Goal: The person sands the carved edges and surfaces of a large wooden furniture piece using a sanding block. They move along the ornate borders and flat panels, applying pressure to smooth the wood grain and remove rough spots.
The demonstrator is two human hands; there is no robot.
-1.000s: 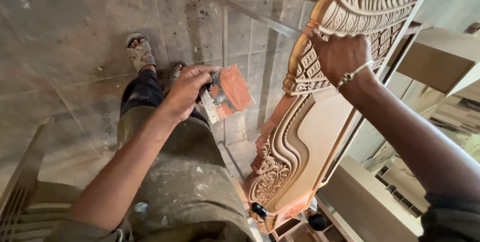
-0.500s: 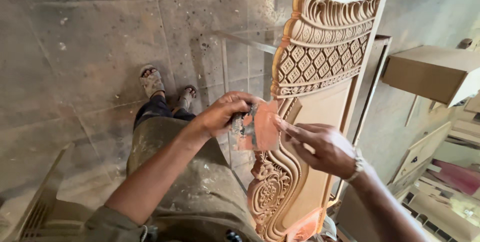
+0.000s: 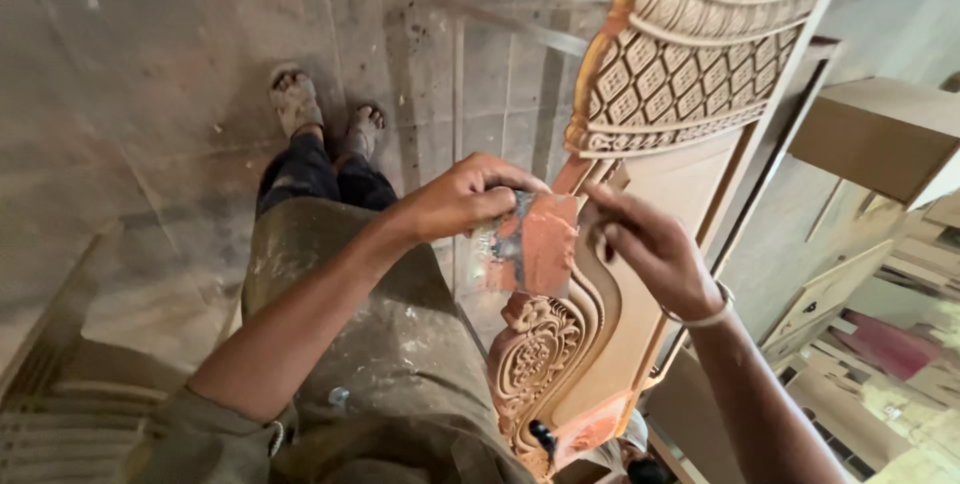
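Floor (image 3: pixel 150 74): grey tiles, dusty, open on the left side; the person's two sandalled feet (image 3: pixel 300 104) stood on it. Panel (image 3: pixel 640 274): tall carved wooden board, lattice band above, scrollwork below, plain field between; it stood upright before the person and leaned away at the top. Judged stiff and heavy, with crisp relief that could chip; best held by the plain side edges, not by the carving. Boxes (image 3: pixel 880 134): pale board cartons close on the right, leaving little room there. Left hand (image 3: pixel 465 199): fingers clamped on the sheet's upper left corner. Right hand (image 3: pixel 645 249): fingers together, pinching the sheet's right edge; a band at the wrist. Sheet (image 3: pixel 535 244): a small reddish abrasive sheet, worn and grey in patches, held between both hands just in front of the panel's left edge; whether it touched the wood could not be told. Judged light, limp, rough on one face, easily creased or torn; best taken by its margins.
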